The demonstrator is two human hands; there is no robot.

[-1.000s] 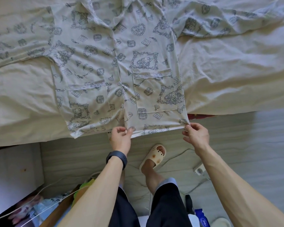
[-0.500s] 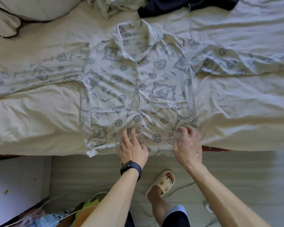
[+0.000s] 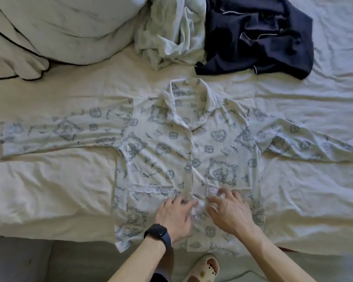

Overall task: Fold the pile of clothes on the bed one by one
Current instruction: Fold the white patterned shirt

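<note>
We see a pale long-sleeved pyjama shirt printed with grey-blue cartoon motifs point(image 3: 161, 149) spread flat, front side up, on the bed point(image 3: 49, 190). Its collar points to the far side and its hem lies at the near edge of the mattress, hanging a little over it. One sleeve stretches out to the left and the other to the right, each lying flat on the sheet. Two patch pockets sit on the lower front, one on each side of the buttoned front strip.

We find both hands on this lower front, close together at the strip. The left hand point(image 3: 176, 216) lies palm down just right of the left pocket, its fingers stretched out flat on the cloth. The right hand point(image 3: 230, 210) rests over the right pocket with its fingers spread wide and lightly bent, holding nothing. The fingertips of both are blurred. A dark wristwatch point(image 3: 158, 236) sits on the left wrist.

Beyond the collar we see a crumpled pale green garment point(image 3: 171, 31) and, touching it on the right, a rumpled navy garment with thin white piping point(image 3: 259, 37). At the far left lies a bulky pale pillow edged with a dark line point(image 3: 59, 27). Below the near edge of the bed we see the grey floor point(image 3: 18, 261) and a foot in a cream slipper point(image 3: 204, 269).
</note>
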